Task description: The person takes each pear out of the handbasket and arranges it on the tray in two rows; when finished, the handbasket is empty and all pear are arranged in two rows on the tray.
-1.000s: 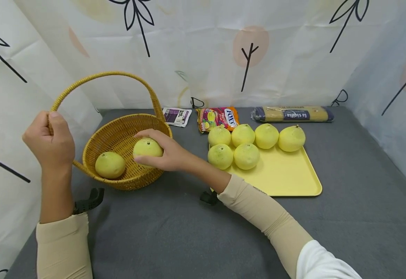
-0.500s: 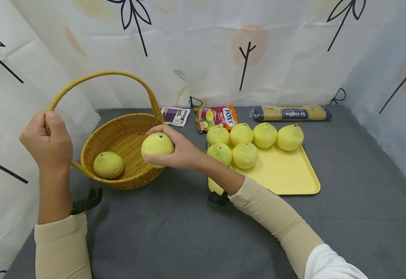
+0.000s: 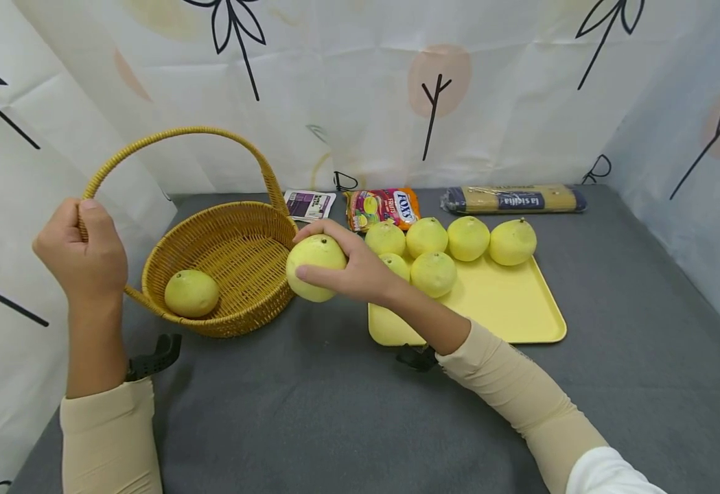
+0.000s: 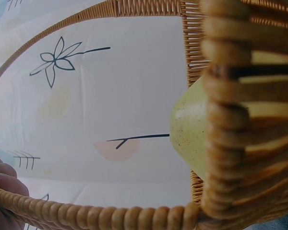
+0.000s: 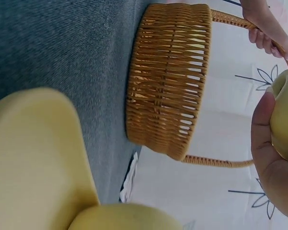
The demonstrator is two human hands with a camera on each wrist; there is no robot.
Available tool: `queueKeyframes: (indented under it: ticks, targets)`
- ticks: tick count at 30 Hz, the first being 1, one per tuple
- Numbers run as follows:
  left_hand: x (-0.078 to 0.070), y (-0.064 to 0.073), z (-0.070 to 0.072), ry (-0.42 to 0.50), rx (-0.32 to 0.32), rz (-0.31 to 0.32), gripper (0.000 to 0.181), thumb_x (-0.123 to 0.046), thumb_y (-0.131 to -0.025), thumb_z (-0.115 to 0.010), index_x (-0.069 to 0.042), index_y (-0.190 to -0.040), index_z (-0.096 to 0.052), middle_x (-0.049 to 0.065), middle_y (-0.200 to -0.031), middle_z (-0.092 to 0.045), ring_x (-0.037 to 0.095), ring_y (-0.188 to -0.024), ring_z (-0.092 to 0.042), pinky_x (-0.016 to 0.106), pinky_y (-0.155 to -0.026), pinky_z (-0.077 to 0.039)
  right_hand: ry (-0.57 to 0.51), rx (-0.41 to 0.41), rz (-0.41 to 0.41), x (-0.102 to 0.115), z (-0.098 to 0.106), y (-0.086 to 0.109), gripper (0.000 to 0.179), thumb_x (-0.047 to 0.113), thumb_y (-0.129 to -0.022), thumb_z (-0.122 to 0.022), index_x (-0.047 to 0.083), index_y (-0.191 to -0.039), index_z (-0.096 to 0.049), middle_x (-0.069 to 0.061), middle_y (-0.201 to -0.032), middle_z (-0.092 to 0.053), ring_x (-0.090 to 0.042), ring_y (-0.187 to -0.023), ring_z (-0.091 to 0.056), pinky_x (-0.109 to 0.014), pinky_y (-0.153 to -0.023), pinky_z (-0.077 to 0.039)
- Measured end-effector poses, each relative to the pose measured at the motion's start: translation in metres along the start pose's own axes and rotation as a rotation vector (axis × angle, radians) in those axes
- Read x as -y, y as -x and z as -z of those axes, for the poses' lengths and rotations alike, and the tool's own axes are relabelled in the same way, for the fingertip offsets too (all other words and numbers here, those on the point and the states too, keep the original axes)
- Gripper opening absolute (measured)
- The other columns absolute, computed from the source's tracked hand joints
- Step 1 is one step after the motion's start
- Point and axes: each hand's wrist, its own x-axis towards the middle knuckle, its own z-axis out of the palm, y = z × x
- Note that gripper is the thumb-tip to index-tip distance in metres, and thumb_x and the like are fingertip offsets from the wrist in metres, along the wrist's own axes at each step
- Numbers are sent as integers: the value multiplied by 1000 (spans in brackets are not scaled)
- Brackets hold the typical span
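Observation:
My left hand [image 3: 82, 250] grips the arched handle [image 3: 177, 132] of a brown wicker basket [image 3: 254, 274] at the left of the table. Inside the basket, toward its near left side, lies one yellow-green pomelo [image 3: 191, 293], also seen behind the weave in the left wrist view. Just right of the basket rim, above the table, my right hand [image 3: 356, 267] holds another pomelo [image 3: 315, 267], thumb and fingers round it. Several more pomelos [image 3: 434, 274] sit on a yellow tray [image 3: 495, 309] at the right; my right forearm partly covers the tray.
Along the back lie a purple-and-white packet [image 3: 310, 204], a Fox's candy bag [image 3: 384, 208] and a pack of spaghetti [image 3: 514, 200]. A printed curtain [image 3: 360, 89] hangs behind the grey table [image 3: 310, 412].
My right hand has carried the pomelo from over the basket to the right, past the rim. My left hand has kept its hold on the handle.

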Motion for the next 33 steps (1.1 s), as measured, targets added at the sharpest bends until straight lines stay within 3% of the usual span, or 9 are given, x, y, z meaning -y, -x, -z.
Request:
queueKeyframes:
  ticks: [10, 17, 28, 33]
  targets:
    - [0, 1, -1, 8, 1, -9, 39, -18, -93, -43, 3, -62, -34, -5, -54, -26, 5, -49, -18, 20, -48, -12, 134, -29, -16, 5, 30, 24, 40, 23, -87, -69, 15, -126, -60, -2, -123, -57, -27, -90, -60, -44, -72, -54]
    - [0, 0, 0, -2, 0, -11, 39, -18, -94, -43, 3, -62, -34, -5, -55, -26, 5, -49, -17, 20, -47, -12, 228, -137, -32, 7, 56, 43, 37, 22, -90, -66, 11, -126, -61, -4, -126, -57, -25, -99, -57, -44, -77, -50]
    - [1, 0, 0, -5, -4, -6, 39, -19, -93, -43, 2, -62, -34, -5, -54, -26, 5, -49, -17, 20, -48, -11, 325, -257, -120, 8, 99, 70, 28, 18, -96, -60, 8, -123, -61, -10, -127, -56, -27, -97, -58, -39, -77, -51]
    - [0, 0, 0, -3, -6, -5, 39, -19, -93, -43, 3, -62, -34, -5, -54, -26, 5, -49, -17, 20, -47, -12, 402, -316, -111, 5, 114, 80, 25, 19, -101, -51, 6, -120, -64, -12, -127, -58, -22, -104, -55, -37, -82, -46]
